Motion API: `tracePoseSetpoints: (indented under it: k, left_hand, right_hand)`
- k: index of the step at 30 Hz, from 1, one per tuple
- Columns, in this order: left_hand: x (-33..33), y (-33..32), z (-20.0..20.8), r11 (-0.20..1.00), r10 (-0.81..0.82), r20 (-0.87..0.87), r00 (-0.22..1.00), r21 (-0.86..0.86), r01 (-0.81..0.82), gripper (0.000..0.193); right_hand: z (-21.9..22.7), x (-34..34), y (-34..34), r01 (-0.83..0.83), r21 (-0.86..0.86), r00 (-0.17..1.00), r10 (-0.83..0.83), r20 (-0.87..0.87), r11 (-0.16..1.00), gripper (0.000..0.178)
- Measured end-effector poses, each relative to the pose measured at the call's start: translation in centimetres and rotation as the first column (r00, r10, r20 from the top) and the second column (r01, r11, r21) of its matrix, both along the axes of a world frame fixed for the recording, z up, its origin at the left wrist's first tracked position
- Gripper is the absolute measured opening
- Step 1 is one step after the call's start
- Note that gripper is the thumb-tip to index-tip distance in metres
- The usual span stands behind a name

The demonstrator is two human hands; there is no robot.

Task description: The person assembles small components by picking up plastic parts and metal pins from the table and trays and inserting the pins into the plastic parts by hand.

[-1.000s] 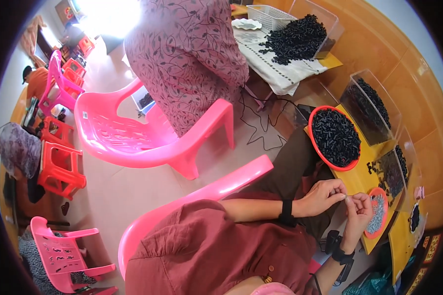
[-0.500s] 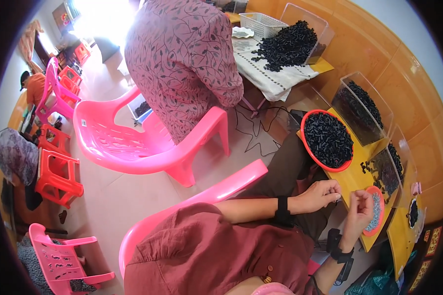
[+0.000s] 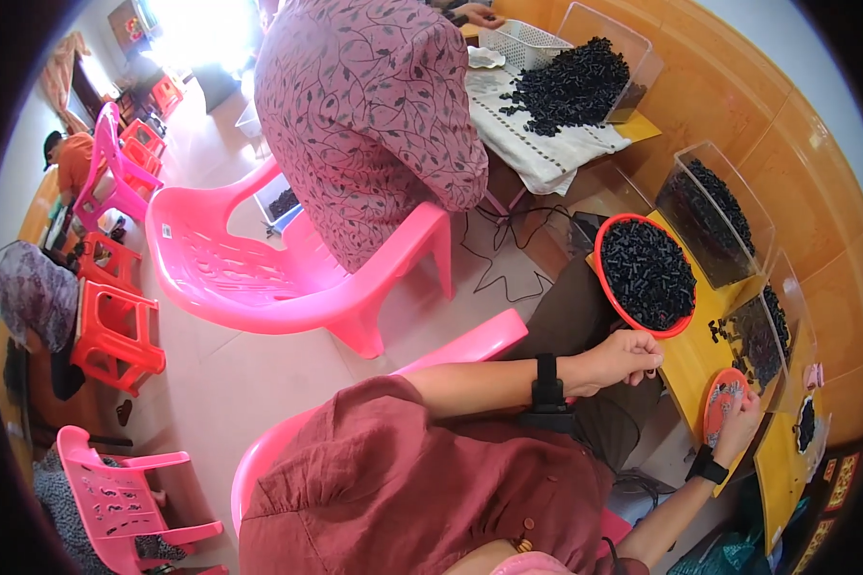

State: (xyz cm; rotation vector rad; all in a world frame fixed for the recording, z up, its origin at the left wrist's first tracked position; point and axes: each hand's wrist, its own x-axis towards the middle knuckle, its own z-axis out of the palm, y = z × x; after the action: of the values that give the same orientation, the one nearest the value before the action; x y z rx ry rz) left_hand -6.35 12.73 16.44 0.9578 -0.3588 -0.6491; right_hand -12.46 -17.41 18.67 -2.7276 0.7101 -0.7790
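My left hand (image 3: 623, 362) is closed in a pinch beside the table's near edge; what its fingertips hold is too small to make out. Over a small orange-red dish (image 3: 713, 410) of tiny grey pieces, my right hand (image 3: 738, 424) has its fingers bent together and lowered to the contents. Whether those fingertips grip a piece is hidden. A larger red-rimmed bowl (image 3: 601, 276) heaped with short black cylindrical pieces (image 3: 647, 273) stands just beyond my left hand.
Clear plastic bins (image 3: 710, 216) of black pieces line the yellow board (image 3: 676, 369) by the wall. A person in a patterned shirt (image 3: 364, 115) stands ahead beside a pink chair (image 3: 259, 273). Black cables (image 3: 508, 249) lie on the floor. Red stools (image 3: 120, 331) are at left.
My right hand has moved from close to the left hand down and right into the small dish. My left hand stays pinched in nearly the same place.
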Motion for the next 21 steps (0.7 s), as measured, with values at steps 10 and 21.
tracePoseSetpoints:
  k: [10, 21]
  left_hand:
    - [-1.2, -0.1, 0.9, 0.988, -0.128, -0.22, 0.967, -0.111, 0.106, 0.012]
    - [-0.1, 1.5, 1.9, 0.981, -0.161, -0.301, 0.94, -0.156, 0.118, 0.013]
  right_hand:
    - [5.6, -1.8, 17.4, -0.623, 0.376, 0.778, 0.592, 0.211, 0.685, 0.012]
    - [4.2, -0.6, 16.9, -0.725, 0.2, 0.681, 0.641, 0.354, 0.66, 0.009]
